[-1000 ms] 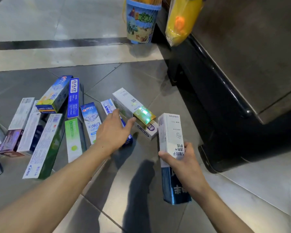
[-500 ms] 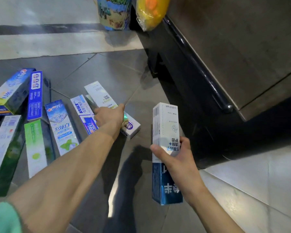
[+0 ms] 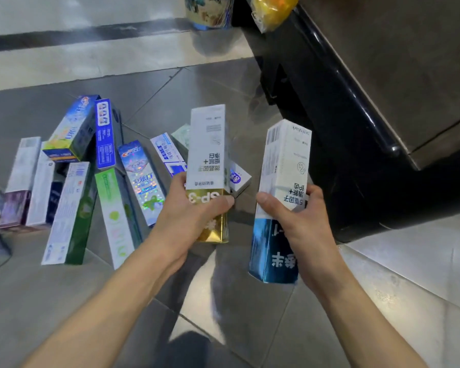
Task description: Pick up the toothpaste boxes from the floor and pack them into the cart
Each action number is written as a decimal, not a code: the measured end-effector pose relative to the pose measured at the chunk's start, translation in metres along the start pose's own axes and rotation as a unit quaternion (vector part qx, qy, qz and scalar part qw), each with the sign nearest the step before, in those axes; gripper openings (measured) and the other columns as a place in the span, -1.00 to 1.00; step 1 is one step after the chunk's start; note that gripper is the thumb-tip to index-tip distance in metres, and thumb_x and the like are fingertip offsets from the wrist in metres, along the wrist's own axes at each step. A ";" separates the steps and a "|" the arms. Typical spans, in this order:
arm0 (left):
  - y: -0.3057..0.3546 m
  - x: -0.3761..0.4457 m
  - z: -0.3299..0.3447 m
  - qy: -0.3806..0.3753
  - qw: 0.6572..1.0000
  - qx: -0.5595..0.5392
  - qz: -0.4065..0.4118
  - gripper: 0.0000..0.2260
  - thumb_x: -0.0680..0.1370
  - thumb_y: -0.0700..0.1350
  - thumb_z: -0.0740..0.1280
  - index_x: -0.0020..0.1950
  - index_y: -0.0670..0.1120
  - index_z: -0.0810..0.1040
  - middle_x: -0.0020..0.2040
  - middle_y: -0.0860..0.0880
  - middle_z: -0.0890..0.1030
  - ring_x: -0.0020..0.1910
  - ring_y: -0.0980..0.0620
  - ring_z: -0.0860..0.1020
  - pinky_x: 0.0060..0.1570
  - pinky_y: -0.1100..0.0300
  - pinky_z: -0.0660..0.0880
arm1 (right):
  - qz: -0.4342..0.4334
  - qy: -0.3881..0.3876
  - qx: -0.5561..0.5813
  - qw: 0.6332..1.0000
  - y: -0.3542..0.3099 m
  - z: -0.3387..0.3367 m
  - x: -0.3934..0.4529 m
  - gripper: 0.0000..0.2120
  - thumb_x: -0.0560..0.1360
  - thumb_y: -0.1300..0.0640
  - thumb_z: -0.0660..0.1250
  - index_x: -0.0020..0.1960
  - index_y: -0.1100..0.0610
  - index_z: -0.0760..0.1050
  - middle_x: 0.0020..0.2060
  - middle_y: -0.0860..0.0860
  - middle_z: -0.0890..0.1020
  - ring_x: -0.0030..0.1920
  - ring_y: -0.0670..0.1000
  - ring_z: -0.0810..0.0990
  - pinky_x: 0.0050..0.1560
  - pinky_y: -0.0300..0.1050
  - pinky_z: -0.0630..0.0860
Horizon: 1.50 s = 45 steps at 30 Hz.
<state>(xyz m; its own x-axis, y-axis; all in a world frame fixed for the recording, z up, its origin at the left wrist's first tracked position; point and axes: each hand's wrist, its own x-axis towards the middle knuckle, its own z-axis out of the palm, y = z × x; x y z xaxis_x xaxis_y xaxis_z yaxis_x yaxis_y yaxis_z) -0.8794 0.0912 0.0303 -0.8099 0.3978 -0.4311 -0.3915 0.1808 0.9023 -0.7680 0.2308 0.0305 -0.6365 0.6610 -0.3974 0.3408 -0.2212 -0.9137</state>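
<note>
Now two hands, left (image 3: 189,208) gripping one white-gold box (image 3: 207,166), right (image 3: 298,221) gripping one white-blue box (image 3: 282,187)

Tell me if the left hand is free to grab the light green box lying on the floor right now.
Probably not: the left hand already grips the white and gold box. The light green box lies uncovered just to its left, so the path is clear, the hand full.

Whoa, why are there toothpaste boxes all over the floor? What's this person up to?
A person is gathering them up. The left hand grips a white and gold box, and the right hand grips a white and blue box; both are held off the floor. Many more boxes lie on the grey tiles to the left. A dark cart stands to the right.
</note>
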 end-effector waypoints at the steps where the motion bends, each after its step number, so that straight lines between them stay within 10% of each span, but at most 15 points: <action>1: 0.011 -0.015 -0.002 -0.009 1.000 0.010 0.002 -0.29 0.13 -0.01 0.62 0.22 0.04 0.44 -0.02 0.03 0.70 -0.04 0.03 0.67 0.02 0.00 0.61 | -0.001 -0.005 0.007 1.000 -0.009 0.001 -0.009 -0.17 0.18 -0.15 0.63 0.32 -0.08 0.30 0.06 -0.17 0.68 0.01 -0.14 0.70 0.07 -0.06 0.62; 6: 0.089 -0.088 -0.007 -0.004 0.999 0.047 -0.013 -0.40 0.17 0.26 0.54 0.13 0.12 0.49 -0.04 0.09 0.72 -0.10 0.11 0.70 -0.13 0.13 0.62 | 0.012 -0.021 0.026 0.999 -0.088 -0.008 -0.074 -0.24 0.25 0.03 0.60 0.36 0.02 0.32 0.08 -0.09 0.68 0.01 -0.11 0.71 0.02 -0.11 0.64; 9: 0.154 -0.130 -0.010 -0.017 0.999 0.043 -0.028 -0.53 0.29 0.40 0.47 0.06 0.20 0.53 -0.01 0.04 0.71 -0.06 -0.02 0.71 0.01 -0.15 0.63 | 0.022 -0.033 0.040 0.998 -0.160 -0.022 -0.115 -0.23 0.22 0.05 0.59 0.35 0.02 0.34 0.09 -0.06 0.69 0.03 -0.07 0.71 0.06 -0.08 0.64; 20: 0.484 -0.332 0.008 -0.025 0.998 -0.039 -0.046 -0.45 0.23 0.24 0.47 0.12 0.03 0.47 -0.11 -0.08 0.71 -0.19 -0.11 0.72 -0.20 -0.04 0.65 | -0.015 -0.053 0.062 0.997 -0.499 -0.068 -0.298 -0.39 0.30 -0.02 0.58 0.25 -0.05 0.37 -0.03 -0.12 0.71 -0.05 -0.06 0.73 -0.18 -0.23 0.64; 26: 0.619 -0.431 0.020 -0.016 0.999 -0.043 0.002 -0.53 0.29 0.35 0.48 0.03 0.12 0.49 -0.11 -0.11 0.70 -0.14 -0.19 0.71 0.00 -0.30 0.62 | -0.056 -0.064 0.090 0.992 -0.642 -0.091 -0.388 -0.50 0.39 0.09 0.51 0.25 -0.04 0.39 0.04 0.00 0.71 -0.01 0.04 0.73 -0.16 -0.17 0.66; 36: 0.724 -0.527 0.043 -0.032 0.993 -0.027 0.107 -0.69 0.22 0.37 0.37 -0.11 0.34 0.48 -0.13 0.14 0.70 -0.12 0.01 0.72 0.05 -0.18 0.62 | -0.143 -0.009 0.091 0.985 -0.745 -0.125 -0.478 -0.48 0.34 -0.03 0.48 0.26 -0.17 0.41 0.01 -0.02 0.71 -0.04 0.02 0.74 -0.16 -0.09 0.67; 45: 0.752 -0.534 0.048 -0.132 0.981 -0.034 0.135 -0.78 0.52 0.07 0.42 0.05 0.04 0.46 -0.19 0.00 0.69 -0.23 0.01 0.71 -0.21 0.06 0.67 | -0.216 0.130 0.092 0.963 -0.761 -0.124 -0.522 -0.59 0.50 0.13 0.46 0.28 -0.04 0.42 -0.02 -0.11 0.72 0.00 -0.01 0.72 -0.05 -0.07 0.68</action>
<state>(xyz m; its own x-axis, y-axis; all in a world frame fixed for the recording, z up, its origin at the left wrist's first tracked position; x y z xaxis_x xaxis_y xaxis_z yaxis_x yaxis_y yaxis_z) -0.7206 0.0580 0.9394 -0.7499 0.6441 -0.1509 -0.2142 -0.0205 0.9766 -0.6093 0.1428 0.9439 -0.4895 0.8713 0.0359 -0.0600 0.0074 -0.9982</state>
